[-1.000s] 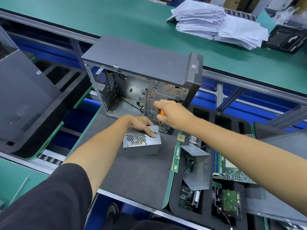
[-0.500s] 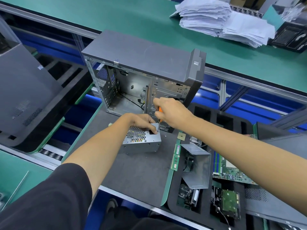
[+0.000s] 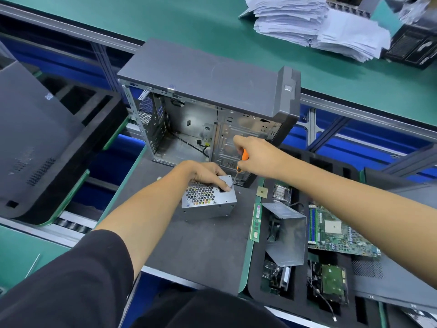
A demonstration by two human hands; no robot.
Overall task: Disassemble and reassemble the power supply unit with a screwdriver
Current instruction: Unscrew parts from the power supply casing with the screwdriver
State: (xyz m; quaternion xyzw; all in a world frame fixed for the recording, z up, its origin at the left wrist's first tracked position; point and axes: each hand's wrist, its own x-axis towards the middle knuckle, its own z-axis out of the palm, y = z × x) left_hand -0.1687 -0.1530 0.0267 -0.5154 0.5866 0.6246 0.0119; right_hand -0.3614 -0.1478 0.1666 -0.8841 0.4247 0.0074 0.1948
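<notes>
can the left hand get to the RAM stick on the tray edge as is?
Probably not yet: the left hand is holding the power supply. The RAM stick lies uncovered just right of it, so once freed, likely yes.

I saw bare grey mat (image 3: 201,245) open below the power supply (image 3: 208,204); the open case (image 3: 212,110) walled off the far side. The foam tray (image 3: 257,287) of parts crowded the right.

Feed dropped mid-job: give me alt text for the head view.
Left hand holds the power supply unit on the grey mat while the right hand grips an orange-handled screwdriver, tip at its top corner. An open computer case stands behind.
</notes>
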